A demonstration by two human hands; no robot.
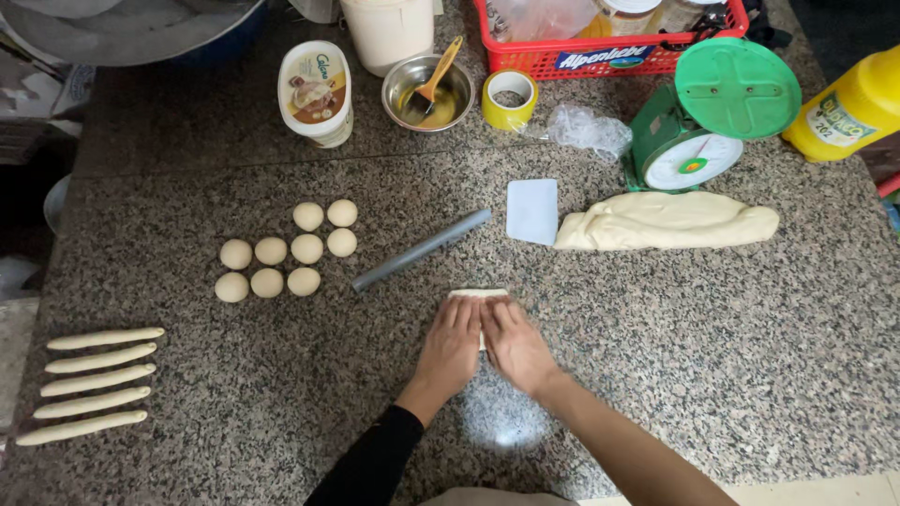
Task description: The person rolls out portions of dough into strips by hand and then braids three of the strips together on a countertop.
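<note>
Pale, soft dough is what both hands work on in the head view: a small flattened dough piece [479,294] lies on the speckled granite counter [712,328], near the middle of its front edge. The left hand [452,347] and the right hand [514,345] lie side by side on it, palms down, fingers flat and together; neither grip closes round anything, they only press. Most of the piece is hidden under the fingers; a thin strip shows past the fingertips.

It looks light, limp and easily stretched or dented, perhaps a little tacky, so it would best be handled with flat fingers along its long edge, not pinched at one spot.

Toward the counter's left side sit eight dough balls [287,251], and near the front left corner five rolled dough sticks [94,384] lie in a row. A grey rolling pin [421,249] lies slantwise just beyond the hands, a white scraper [532,212] beside it, then a large dough mass [666,221] toward the right. Along the back edge stand a tub [316,92], a steel bowl [428,92] with a brush, a tape roll [509,98], a green scale [710,122] and a yellow bottle [848,108].
</note>
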